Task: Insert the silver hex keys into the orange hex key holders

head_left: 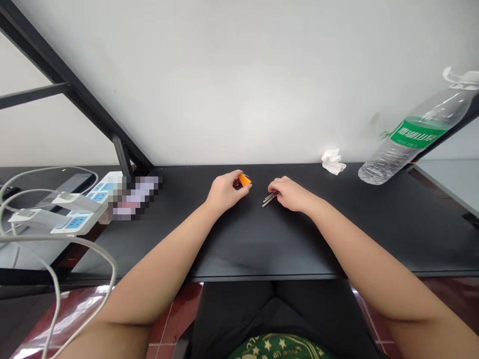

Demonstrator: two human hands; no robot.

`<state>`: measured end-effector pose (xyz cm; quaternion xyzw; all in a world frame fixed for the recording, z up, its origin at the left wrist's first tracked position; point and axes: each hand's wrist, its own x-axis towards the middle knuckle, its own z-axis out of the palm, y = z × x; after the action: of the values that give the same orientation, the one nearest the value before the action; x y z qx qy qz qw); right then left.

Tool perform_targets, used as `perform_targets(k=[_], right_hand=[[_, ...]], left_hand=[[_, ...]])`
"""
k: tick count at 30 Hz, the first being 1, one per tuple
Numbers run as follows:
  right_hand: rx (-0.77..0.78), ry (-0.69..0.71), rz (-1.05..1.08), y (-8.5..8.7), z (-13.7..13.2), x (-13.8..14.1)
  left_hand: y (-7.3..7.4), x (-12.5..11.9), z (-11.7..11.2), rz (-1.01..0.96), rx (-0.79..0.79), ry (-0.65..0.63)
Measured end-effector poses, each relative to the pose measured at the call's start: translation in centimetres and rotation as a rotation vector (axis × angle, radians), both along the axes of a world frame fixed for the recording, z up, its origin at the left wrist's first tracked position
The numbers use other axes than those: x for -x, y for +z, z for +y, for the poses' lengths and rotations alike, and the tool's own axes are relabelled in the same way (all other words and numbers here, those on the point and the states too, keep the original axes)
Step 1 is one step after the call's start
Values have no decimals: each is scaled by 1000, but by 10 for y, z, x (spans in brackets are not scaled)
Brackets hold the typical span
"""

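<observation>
My left hand (224, 191) is closed around a small orange object (245, 180) with a dark, shiny part at its upper edge. Its exact kind is too small to make out, and the fingers cover part of it. A short gap to the right, my right hand (291, 193) grips several thin grey metal sticks (268, 199) whose ends point down and left, near the black tabletop (262, 244). Their other ends are hidden in my fingers.
A crumpled white tissue (333, 162) and a large plastic water bottle (406, 137) are at the back right. On the left lie a power strip (88, 204) with plugged-in chargers, looping white cables (56, 239) and a blurred-out item (136, 198). A white wall (247, 85) rises behind.
</observation>
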<state>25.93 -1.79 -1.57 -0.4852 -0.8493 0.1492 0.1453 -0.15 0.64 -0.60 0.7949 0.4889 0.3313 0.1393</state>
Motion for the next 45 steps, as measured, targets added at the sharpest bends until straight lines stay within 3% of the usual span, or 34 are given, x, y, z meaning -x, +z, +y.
perform_targets(k=[5, 11, 15, 18, 24, 32, 39, 43, 45], right_hand=[[4, 27, -79, 6, -6, 7], [93, -246, -184, 14, -10, 12], [132, -346, -226, 18, -12, 15], [122, -297, -194, 16, -13, 14], [105, -3, -82, 14, -13, 5], [105, -176, -106, 13, -12, 4], [77, -205, -91, 13, -12, 3], [16, -181, 179, 19, -14, 8], [91, -133, 386, 21, -15, 12]], left_hand=[[2, 0, -1, -2, 18, -19], [1, 0, -2, -6, 19, -26], [1, 0, -2, -16, 26, -38], [0, 0, -2, -16, 17, -35], [1, 0, -2, -7, 29, -37], [0, 1, 0, -3, 30, -35], [-6, 1, 0, 10, 44, -178], [-4, -2, -6, 16, 42, -259], [-2, -3, -9, 32, 26, -313]])
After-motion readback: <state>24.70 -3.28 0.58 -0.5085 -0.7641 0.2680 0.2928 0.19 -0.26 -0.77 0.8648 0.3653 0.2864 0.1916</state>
